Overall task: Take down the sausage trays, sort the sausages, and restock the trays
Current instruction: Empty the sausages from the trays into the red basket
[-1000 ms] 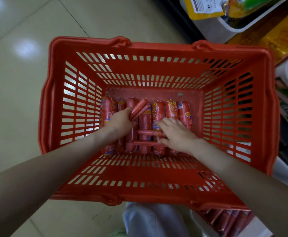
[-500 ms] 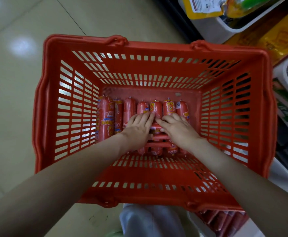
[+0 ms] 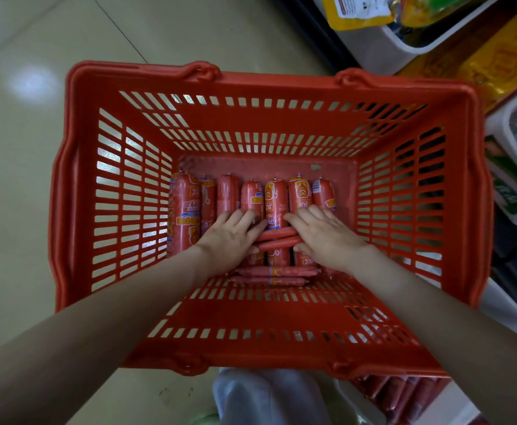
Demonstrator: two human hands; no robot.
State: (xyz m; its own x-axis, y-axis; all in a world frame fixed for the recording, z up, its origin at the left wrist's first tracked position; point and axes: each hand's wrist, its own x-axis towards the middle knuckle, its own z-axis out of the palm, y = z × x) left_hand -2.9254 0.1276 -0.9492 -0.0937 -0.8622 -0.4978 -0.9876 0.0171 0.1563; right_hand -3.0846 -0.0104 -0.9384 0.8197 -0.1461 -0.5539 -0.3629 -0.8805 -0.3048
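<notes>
A red plastic basket [image 3: 76,191] fills the view. On its floor lies a row of several thick red sausages [image 3: 186,210], side by side, pointing away from me. Two thin sausages [image 3: 278,237] lie crosswise on top of that row. My left hand [image 3: 229,237] holds their left ends and my right hand [image 3: 324,234] holds their right ends, fingers curled over them. Two more thin sausages [image 3: 277,276] lie crosswise at the near edge of the basket floor.
A white tray [image 3: 453,406] with more red sausages shows under the basket's near right corner. White shelf tubs [image 3: 386,47] with yellow and green packets stand at the upper right. Pale floor tiles [image 3: 21,148] lie to the left. White-clad knees show below.
My left hand set down the thin sausages it held up and moved right beside my right hand. Both hands have spread a little apart along the crosswise pair.
</notes>
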